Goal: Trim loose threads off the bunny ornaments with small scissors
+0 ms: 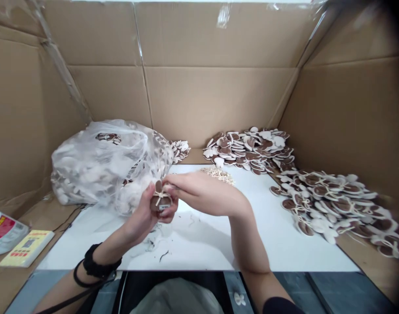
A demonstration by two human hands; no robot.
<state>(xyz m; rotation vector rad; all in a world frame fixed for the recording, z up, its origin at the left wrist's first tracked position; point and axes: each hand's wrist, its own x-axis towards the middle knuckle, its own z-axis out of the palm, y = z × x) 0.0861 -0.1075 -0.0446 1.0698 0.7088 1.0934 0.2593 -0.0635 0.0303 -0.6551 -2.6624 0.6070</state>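
A brown rabbit-shaped patch [161, 203] with a cream bow tied below its ears is held upright over the white board. My left hand [146, 216] grips it at the left side and from beneath, fingers closed. From the right, my right hand [194, 189] reaches across, its fingers pressed together at the upper right of the patch, by an ear. The back of that hand hides part of the fingertips. Behind the right hand lies a small heap of cream bows [219, 175]. A clear plastic bag [104, 161] full of similar brown-and-white pieces stands just beyond my left hand.
Piles of patches lie at the back [248, 150] and along the right [336, 203], many with bows. Cardboard walls [219, 96] enclose the white board [206, 244]. At left are a white tub [5, 233] and a yellow-and-white box [27, 248]. Dark thread scraps lie in front.
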